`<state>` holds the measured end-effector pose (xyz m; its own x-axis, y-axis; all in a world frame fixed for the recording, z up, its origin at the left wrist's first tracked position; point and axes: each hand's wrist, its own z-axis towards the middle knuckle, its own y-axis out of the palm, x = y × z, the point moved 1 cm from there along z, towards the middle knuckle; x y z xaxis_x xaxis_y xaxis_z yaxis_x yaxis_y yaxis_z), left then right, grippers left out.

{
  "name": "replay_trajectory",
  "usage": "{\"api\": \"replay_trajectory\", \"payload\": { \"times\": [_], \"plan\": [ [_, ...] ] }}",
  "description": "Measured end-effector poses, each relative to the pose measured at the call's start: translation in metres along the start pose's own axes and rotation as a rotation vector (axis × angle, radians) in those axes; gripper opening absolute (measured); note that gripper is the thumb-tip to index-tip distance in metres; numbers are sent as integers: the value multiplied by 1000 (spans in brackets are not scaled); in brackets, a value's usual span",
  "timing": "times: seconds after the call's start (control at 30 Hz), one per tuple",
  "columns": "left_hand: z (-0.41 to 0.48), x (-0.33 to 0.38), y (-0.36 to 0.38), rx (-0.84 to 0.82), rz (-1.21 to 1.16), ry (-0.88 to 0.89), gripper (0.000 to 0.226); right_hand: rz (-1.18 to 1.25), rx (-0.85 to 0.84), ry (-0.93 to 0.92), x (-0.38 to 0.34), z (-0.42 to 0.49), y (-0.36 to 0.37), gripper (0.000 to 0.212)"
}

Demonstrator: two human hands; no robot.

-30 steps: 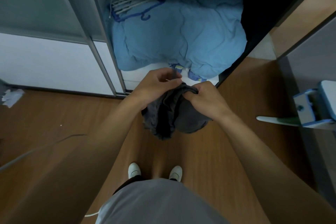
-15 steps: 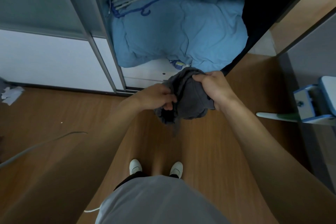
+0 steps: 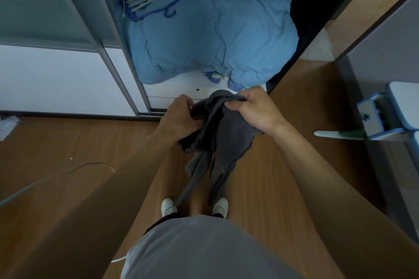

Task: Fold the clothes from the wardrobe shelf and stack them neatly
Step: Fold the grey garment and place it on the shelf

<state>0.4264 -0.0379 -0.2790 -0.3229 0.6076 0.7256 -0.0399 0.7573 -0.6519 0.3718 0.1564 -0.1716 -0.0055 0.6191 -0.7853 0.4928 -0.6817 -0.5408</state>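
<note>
Worn on the head, looking down and forward. Wide view. Near the wardrobe point(image 3: 172, 91) at the top; shoes point(image 3: 168, 207) at bottom middle.

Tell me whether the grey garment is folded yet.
Not folded: the grey garment hangs bunched from the left hand and right hand, loose ends dangling.

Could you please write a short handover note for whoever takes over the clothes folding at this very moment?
Left hand: grips the bunched top of the dark grey garment.
Right hand: grips the same garment just beside it.
Garment: held in the air in front of the open wardrobe, unfolded, loose ends dangling toward the floor.
Done: garment is in hand; no folded stack in view.
Left: shake it out, fold it, stack it.
</note>
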Motion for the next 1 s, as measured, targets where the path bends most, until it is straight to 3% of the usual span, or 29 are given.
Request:
{"api": "replay_trajectory", "payload": {
  "times": [0.1, 0.2, 0.27, 0.37, 0.43, 0.5, 0.67, 0.73, 0.83, 1.0],
  "plan": [
    [5, 3, 6, -129, -50, 127, 74, -35, -9, -40, -3, -1, 0, 41],
    [5, 6, 4, -333, -221, 158, 66, -35, 45, -43, -5, 1, -4, 41],
    [2, 15, 2, -378, -291, 176, 69, -10, 98, -49, -6, 4, -7, 41],
    [7, 30, 1, -274, -80, 185, 62, -4, 118, -65, -12, 7, -7, 40],
    [11, 41, -6, -169, 111, 170, 35, -19, 96, -79, -14, 7, -5, 33],
    [12, 51, -20, -198, 166, 156, 16, -46, 82, -85, -15, 8, -6, 30],
    [22, 64, -52, -241, 347, 141, 26, -147, 161, -110, -11, 14, -19, 30],
    [28, 70, -57, -248, 374, 107, 16, -236, 222, -114, -7, 17, -23, 19],
    [32, 81, -61, -246, 224, 41, 20, -289, 283, -78, -1, 19, -26, 16],
    [29, 99, -62, -163, -300, -175, 21, -273, 316, 16, 18, 24, -22, 17]
  ]
}}
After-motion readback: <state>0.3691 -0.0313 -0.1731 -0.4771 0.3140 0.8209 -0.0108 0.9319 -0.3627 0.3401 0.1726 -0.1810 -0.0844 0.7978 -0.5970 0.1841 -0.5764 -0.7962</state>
